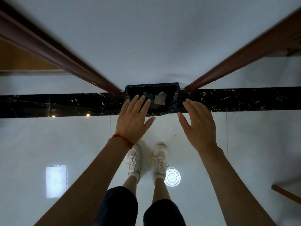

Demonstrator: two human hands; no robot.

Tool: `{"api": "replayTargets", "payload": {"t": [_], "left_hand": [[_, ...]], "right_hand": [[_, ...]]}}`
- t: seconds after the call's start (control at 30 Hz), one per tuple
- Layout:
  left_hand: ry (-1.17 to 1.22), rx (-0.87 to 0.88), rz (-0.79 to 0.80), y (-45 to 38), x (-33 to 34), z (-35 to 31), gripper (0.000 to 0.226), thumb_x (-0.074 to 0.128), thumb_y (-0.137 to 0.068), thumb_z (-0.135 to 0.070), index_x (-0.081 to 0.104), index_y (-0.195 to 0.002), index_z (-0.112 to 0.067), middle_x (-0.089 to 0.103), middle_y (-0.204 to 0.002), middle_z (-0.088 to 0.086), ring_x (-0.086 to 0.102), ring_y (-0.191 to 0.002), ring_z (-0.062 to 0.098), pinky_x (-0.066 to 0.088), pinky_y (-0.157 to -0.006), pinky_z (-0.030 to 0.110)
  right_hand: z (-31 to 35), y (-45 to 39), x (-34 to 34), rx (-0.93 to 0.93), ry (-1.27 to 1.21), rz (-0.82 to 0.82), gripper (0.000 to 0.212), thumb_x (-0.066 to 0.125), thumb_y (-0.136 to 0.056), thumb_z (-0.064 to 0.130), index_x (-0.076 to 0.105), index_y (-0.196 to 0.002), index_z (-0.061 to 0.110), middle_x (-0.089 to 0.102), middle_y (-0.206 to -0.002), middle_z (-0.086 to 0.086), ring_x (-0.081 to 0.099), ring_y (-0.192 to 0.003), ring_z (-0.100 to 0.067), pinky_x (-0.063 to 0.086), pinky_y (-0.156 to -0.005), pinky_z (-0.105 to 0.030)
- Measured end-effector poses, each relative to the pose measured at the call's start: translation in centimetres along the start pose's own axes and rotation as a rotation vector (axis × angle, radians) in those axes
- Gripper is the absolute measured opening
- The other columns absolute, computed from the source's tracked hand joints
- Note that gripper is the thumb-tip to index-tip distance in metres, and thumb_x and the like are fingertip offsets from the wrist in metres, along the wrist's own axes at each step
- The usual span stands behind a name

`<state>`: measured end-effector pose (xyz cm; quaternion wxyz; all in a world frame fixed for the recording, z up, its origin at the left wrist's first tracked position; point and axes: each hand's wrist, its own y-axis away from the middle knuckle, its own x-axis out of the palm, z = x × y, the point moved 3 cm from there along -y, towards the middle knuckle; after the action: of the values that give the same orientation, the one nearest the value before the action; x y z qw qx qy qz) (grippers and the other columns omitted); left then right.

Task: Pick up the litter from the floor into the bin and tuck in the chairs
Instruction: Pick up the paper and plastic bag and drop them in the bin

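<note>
Both hands hung above the floor with fingers straight and spread, holding nothing: the left hand (132,119), a red string (123,141) at its wrist, reached over the near rim of the bin (176,95), the right hand (201,126) just beside it. I counted 1 black-lined bin against the wall, with 2 pale scraps of litter (160,98) inside. Below stood 2 white shoes (160,158) on glossy tiles, and 2 brown door frames (241,57) flanked the bin.
</note>
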<state>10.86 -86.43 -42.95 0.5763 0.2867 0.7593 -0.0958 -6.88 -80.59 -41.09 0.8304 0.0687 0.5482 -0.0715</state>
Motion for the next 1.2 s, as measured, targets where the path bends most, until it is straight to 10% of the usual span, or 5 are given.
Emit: {"api": "replayTargets", "payload": {"t": [0.57,0.87,1.2], "left_hand": [[-0.078,0.208,0.051,6.4,-18.7,-8.7,0.054,0.07,-0.079,-0.029,0.056,-0.121,0.001,0.057,-0.125,0.022,0.049,-0.119,0.039,0.033,-0.099,0.057],[-0.135,0.341,0.185,5.9,-21.3,-17.9,0.076,0.01,-0.093,-0.054,0.054,-0.123,-0.001,0.056,-0.127,0.02,0.048,-0.12,0.037,0.035,-0.099,0.053],[-0.181,0.533,0.241,3.3,-18.2,-36.1,0.08,0.005,-0.095,-0.053,0.058,-0.118,0.003,0.059,-0.121,0.023,0.053,-0.114,0.04,0.042,-0.094,0.057]], "right_hand": [[2.5,10.7,-18.6,0.319,0.01,-0.241,0.042,0.051,-0.088,0.031,0.059,-0.116,0.001,0.061,-0.119,-0.02,0.057,-0.11,-0.036,0.042,-0.093,-0.046],[-1.8,16.9,-25.9,0.528,-0.012,-0.329,0.041,0.055,-0.084,0.028,0.059,-0.115,0.0,0.059,-0.121,-0.021,0.055,-0.111,-0.038,0.041,-0.093,-0.048],[-13.1,23.9,-32.7,0.679,-0.027,-0.349,0.043,0.069,-0.08,0.022,0.06,-0.116,0.002,0.059,-0.122,-0.019,0.057,-0.11,-0.036,0.04,-0.094,-0.048]]}}
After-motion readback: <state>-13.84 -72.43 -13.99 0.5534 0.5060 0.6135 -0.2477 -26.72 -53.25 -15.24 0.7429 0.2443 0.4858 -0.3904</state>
